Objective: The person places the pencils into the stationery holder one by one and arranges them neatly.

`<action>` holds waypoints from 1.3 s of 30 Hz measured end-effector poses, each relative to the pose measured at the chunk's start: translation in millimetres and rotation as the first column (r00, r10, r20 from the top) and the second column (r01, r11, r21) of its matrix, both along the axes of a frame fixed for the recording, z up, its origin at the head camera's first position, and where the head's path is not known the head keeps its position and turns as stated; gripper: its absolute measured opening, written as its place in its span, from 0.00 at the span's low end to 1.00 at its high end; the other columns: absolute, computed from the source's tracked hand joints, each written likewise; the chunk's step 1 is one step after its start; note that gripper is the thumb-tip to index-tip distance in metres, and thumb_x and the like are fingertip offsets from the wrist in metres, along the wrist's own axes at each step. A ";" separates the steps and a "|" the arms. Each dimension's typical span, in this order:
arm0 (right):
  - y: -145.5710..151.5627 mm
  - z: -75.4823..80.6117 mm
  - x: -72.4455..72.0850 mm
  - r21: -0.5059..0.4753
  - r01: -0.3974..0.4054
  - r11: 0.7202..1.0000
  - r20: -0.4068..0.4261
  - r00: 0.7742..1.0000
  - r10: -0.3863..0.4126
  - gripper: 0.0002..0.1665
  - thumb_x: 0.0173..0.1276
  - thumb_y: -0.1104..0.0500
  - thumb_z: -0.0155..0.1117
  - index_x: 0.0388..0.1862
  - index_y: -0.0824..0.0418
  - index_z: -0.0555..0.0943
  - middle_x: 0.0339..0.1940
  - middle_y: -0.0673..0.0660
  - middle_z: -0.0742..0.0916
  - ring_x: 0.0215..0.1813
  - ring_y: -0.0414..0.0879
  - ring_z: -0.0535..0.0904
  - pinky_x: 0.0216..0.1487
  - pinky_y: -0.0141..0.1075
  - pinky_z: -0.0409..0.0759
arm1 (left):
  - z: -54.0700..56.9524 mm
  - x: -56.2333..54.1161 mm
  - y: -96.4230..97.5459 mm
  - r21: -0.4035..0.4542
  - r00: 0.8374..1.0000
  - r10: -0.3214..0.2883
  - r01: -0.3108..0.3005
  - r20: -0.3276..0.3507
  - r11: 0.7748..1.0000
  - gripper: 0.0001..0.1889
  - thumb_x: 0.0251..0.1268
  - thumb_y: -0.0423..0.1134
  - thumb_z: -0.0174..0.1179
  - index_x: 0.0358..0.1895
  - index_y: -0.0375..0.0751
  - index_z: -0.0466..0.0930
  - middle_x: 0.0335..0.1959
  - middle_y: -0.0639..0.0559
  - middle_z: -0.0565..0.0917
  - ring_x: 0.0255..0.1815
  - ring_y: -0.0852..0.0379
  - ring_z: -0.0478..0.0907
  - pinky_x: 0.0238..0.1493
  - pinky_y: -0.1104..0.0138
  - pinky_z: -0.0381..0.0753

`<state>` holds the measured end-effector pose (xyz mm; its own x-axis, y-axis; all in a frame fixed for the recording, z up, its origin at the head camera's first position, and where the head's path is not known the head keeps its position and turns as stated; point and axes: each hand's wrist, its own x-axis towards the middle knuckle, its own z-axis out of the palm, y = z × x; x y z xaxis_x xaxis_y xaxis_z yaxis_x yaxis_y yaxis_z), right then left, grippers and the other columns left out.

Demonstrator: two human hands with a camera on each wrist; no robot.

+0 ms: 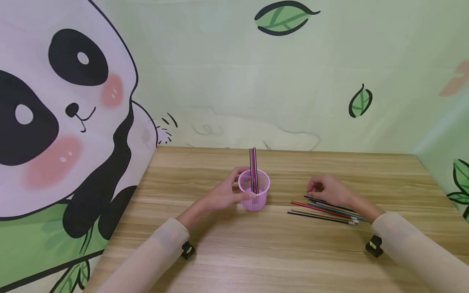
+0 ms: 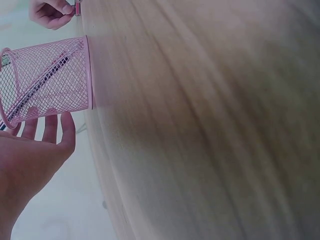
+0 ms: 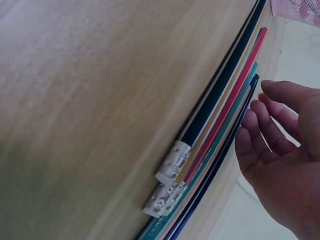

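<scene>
On the table [image 1: 275, 260] we see the pencils [image 3: 226, 102] just on the near side of the right hand [image 1: 331, 189], tips leftward toward the cup [image 1: 261, 202]. That hand's fingers curl loosely, apparently holding nothing (contact, we cannot tell); the left hand [image 1: 222, 197] grips the cup.

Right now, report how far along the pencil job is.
Done: striped pencils are in the pink mesh cup. In hand: the left hand holds the cup; the right hand is beside the loose pencils, apparently gripping none. Remaining: those pencils lie on the table, seemingly yet to go in.
</scene>
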<state>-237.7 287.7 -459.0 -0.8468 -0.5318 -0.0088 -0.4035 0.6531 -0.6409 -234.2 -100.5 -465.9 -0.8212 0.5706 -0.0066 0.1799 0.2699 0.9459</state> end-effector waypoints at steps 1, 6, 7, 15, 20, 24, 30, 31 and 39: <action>0.1 -0.9 -0.7 0.006 0.000 1.000 -0.002 1.000 0.000 0.03 0.72 0.65 0.73 0.38 0.62 0.85 0.31 0.48 0.85 0.34 0.42 0.78 0.35 0.32 0.79 | 0.4 -0.2 -0.2 -0.001 1.000 0.001 -0.001 -0.002 1.000 0.44 0.67 0.46 0.74 0.81 0.58 0.57 0.75 0.45 0.69 0.68 0.40 0.77 0.65 0.52 0.83; -2.2 -5.1 -5.0 0.026 -0.009 1.000 -0.013 1.000 0.009 0.04 0.71 0.65 0.73 0.37 0.60 0.85 0.31 0.48 0.85 0.34 0.40 0.78 0.35 0.32 0.80 | 1.4 -0.9 -0.1 0.005 1.000 0.000 0.000 -0.015 1.000 0.44 0.68 0.45 0.74 0.81 0.56 0.57 0.75 0.45 0.69 0.69 0.39 0.76 0.67 0.51 0.82; -2.8 -5.9 -5.7 0.029 -0.010 1.000 -0.011 1.000 0.010 0.04 0.71 0.66 0.73 0.37 0.60 0.85 0.31 0.48 0.85 0.34 0.40 0.78 0.35 0.32 0.80 | 1.2 -1.4 0.0 0.008 1.000 -0.002 0.002 -0.018 1.000 0.44 0.68 0.44 0.74 0.82 0.55 0.57 0.75 0.44 0.69 0.70 0.40 0.76 0.68 0.51 0.81; -5.5 -9.1 -9.1 0.034 -0.012 0.999 0.006 1.000 0.011 0.04 0.69 0.69 0.72 0.37 0.63 0.84 0.30 0.49 0.84 0.34 0.41 0.78 0.35 0.33 0.80 | 0.6 -3.0 0.8 0.007 1.000 -0.014 0.014 -0.022 1.000 0.45 0.68 0.46 0.74 0.82 0.54 0.57 0.75 0.46 0.70 0.71 0.43 0.75 0.69 0.54 0.80; -7.0 -11.1 -10.0 0.022 0.010 1.000 0.033 0.999 -0.011 0.03 0.68 0.69 0.71 0.37 0.65 0.84 0.31 0.50 0.84 0.34 0.41 0.78 0.35 0.32 0.79 | -0.5 -2.5 0.5 -0.005 1.000 -0.008 0.008 -0.020 1.000 0.45 0.67 0.46 0.75 0.82 0.55 0.57 0.76 0.47 0.69 0.71 0.42 0.74 0.68 0.53 0.80; -7.5 -12.3 -9.4 0.014 0.015 1.000 0.044 0.999 -0.015 0.04 0.68 0.69 0.71 0.37 0.64 0.83 0.30 0.50 0.83 0.34 0.42 0.77 0.34 0.32 0.79 | -1.1 -2.0 0.6 -0.008 1.000 -0.009 0.009 -0.023 1.000 0.45 0.67 0.46 0.75 0.81 0.56 0.57 0.76 0.48 0.68 0.71 0.42 0.75 0.68 0.52 0.81; -8.8 -12.6 -8.5 0.027 0.007 1.000 0.044 0.999 -0.008 0.04 0.68 0.69 0.70 0.36 0.63 0.83 0.29 0.50 0.82 0.33 0.42 0.76 0.34 0.32 0.78 | -1.9 -2.2 0.3 0.003 0.999 -0.017 0.017 -0.029 1.000 0.44 0.67 0.47 0.75 0.81 0.57 0.58 0.76 0.48 0.69 0.72 0.42 0.73 0.68 0.51 0.80; -9.3 -11.9 -8.6 0.029 0.000 1.000 0.043 0.999 -0.001 0.04 0.69 0.68 0.70 0.36 0.63 0.83 0.29 0.50 0.82 0.33 0.42 0.76 0.33 0.33 0.78 | -2.1 -2.1 0.1 0.003 0.999 -0.017 0.018 -0.027 1.000 0.44 0.67 0.47 0.75 0.80 0.57 0.58 0.76 0.48 0.69 0.72 0.42 0.73 0.67 0.51 0.81; -11.7 5.5 -13.8 0.063 -0.026 0.998 0.032 0.999 0.024 0.04 0.69 0.71 0.67 0.37 0.64 0.82 0.31 0.51 0.83 0.35 0.43 0.76 0.34 0.32 0.77 | 0.1 -1.4 -1.2 0.013 1.000 -0.014 0.014 -0.018 1.000 0.43 0.67 0.46 0.75 0.80 0.56 0.59 0.76 0.47 0.69 0.71 0.41 0.75 0.67 0.51 0.81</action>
<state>-251.6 276.0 -453.5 -0.8323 -0.5500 -0.0696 -0.4004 0.6832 -0.6107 -235.6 -101.7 -465.8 -0.8132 0.5818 0.0154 0.2000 0.2545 0.9461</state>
